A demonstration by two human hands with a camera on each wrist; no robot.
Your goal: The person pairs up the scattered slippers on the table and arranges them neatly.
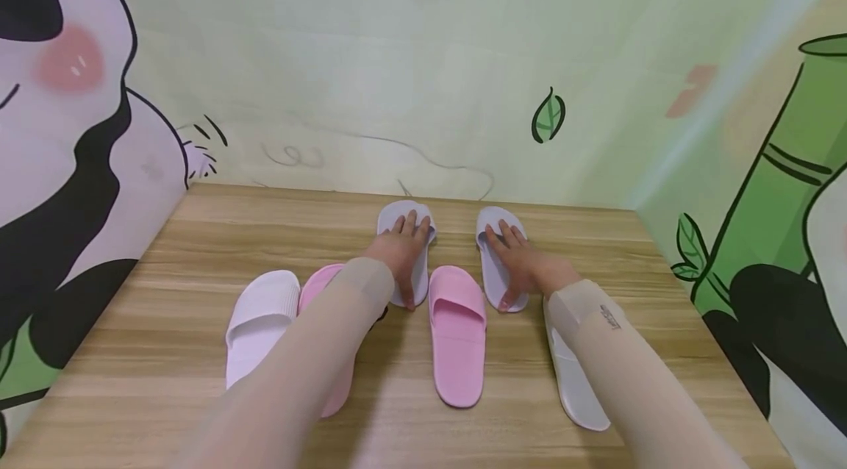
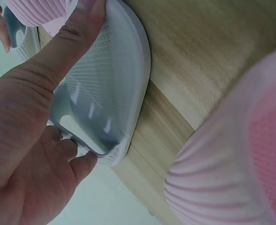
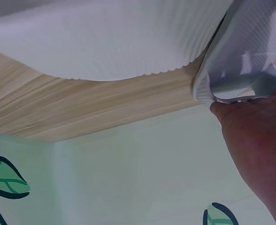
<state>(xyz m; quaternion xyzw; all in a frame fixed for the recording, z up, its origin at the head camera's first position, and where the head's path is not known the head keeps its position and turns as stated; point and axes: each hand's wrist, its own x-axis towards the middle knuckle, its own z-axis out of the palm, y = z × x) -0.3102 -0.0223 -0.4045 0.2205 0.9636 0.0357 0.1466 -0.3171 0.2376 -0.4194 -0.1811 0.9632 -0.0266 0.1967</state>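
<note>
My left hand [image 1: 400, 250] lies over a pale grey slipper [image 1: 421, 279] near the wall, fingers spread on its strap. In the left wrist view, the thumb [image 2: 67, 49] reaches across the insole, and the other fingertips are at the strap's edge. My right hand [image 1: 521, 262] rests on the matching grey slipper [image 1: 492, 274], fingers over the strap and thumb low by the heel. Both slippers stand on the wooden floor, toes to the wall, a gap between them. The right wrist view shows fingers at the strap opening [image 3: 236, 93]; the thumb is mostly out of frame.
A pink slipper [image 1: 458, 351] stands nearer, between my arms. Another pink slipper [image 1: 339, 392] and a white slipper [image 1: 258, 322] are at the left, partly behind my left sleeve. A whitish slipper [image 1: 579, 392] sits under my right forearm. A painted wall [image 1: 331, 87] borders the wooden floor [image 1: 198, 270].
</note>
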